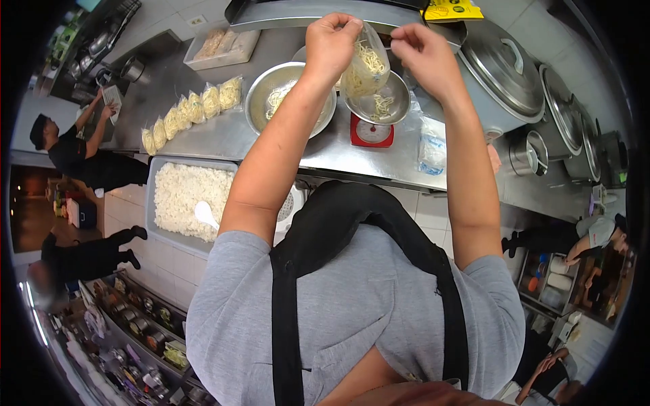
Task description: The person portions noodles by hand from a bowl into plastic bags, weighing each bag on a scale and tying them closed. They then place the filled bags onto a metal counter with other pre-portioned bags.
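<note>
My left hand grips the top of a clear plastic bag with pale yellow noodles inside. The bag hangs over the near-left side of a metal bowl, where a few more noodles lie. Under that bowl is a red kitchen scale with a round dial. To the right of the bag is my right hand, fingers curled together in a pinch; what they hold, if anything, does not show. A larger metal bowl with noodles sits left of the scale, partly behind my left forearm.
Several filled noodle bags stand in a row on the steel counter. A tub of white rice with a white scoop is below. Large lidded pots stand right, near a stack of plastic bags. Co-workers stand around the kitchen.
</note>
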Demonstrator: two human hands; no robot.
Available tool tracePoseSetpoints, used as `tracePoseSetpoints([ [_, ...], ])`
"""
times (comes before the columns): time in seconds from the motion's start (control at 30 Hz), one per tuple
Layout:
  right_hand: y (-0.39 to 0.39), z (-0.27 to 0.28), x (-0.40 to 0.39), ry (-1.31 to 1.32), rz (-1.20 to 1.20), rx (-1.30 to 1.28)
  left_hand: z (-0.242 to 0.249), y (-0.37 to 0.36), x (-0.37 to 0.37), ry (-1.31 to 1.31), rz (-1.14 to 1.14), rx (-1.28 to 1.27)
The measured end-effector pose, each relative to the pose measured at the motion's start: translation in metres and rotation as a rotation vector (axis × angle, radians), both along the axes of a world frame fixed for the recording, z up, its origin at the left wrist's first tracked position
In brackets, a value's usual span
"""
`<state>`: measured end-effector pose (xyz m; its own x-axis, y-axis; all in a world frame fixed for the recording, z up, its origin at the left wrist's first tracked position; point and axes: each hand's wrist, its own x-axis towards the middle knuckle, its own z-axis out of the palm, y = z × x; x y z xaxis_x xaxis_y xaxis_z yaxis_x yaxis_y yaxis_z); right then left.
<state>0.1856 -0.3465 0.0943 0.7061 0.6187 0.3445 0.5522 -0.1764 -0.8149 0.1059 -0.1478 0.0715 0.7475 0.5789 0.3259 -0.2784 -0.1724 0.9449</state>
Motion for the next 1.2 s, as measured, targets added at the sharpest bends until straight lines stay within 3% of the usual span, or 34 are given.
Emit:
tracePoseSetpoints([
  [0.17,0.011,-0.048,-0.013,0.001,0.045,-0.143,0.018,-0.003,-0.017,0.005,0.028,-0.005],
  [0.27,0.021,-0.035,-0.014,0.138,0.099,-0.146,0.015,0.006,-0.017,-0.007,0.033,0.035],
  [0.33,0.026,-0.021,-0.02,0.251,0.086,0.041,0.017,0.013,-0.025,-0.021,0.032,0.045],
  [0.4,0.026,-0.022,-0.012,0.217,0.098,0.019,0.026,0.019,-0.043,0.103,0.016,0.002],
  [0.43,0.024,-0.023,-0.008,0.218,0.095,0.018,0.025,0.026,-0.049,0.045,0.009,-0.051],
  [0.5,0.017,-0.029,-0.004,0.198,0.134,-0.263,0.016,0.038,-0.056,0.053,0.012,-0.059],
  [0.53,0.012,-0.041,-0.002,0.202,0.134,-0.267,0.011,0.04,-0.059,0.053,0.022,-0.068],
  [0.6,0.007,-0.074,0.001,-0.392,0.275,-0.702,0.003,0.04,-0.064,0.026,0.042,-0.075],
  [0.63,0.008,-0.082,-0.001,-0.308,0.365,-0.845,-0.001,0.042,-0.068,0.023,0.039,-0.097],
  [0.67,0.004,-0.093,-0.008,-0.307,0.368,-0.845,-0.005,0.043,-0.072,0.023,0.035,-0.119],
  [0.77,-0.009,-0.134,-0.019,-0.783,0.25,-0.774,-0.013,0.043,-0.08,0.07,0.035,-0.156],
  [0.8,-0.007,-0.127,-0.022,-0.783,0.256,-0.775,-0.016,0.044,-0.081,0.072,0.04,-0.159],
  [0.87,0.003,-0.1,-0.031,-0.444,0.384,-1.018,-0.02,0.045,-0.083,0.108,0.057,-0.144],
  [1.2,-0.002,-0.126,-0.039,-0.47,0.323,-0.73,-0.019,0.041,-0.086,0.135,0.067,-0.179],
])
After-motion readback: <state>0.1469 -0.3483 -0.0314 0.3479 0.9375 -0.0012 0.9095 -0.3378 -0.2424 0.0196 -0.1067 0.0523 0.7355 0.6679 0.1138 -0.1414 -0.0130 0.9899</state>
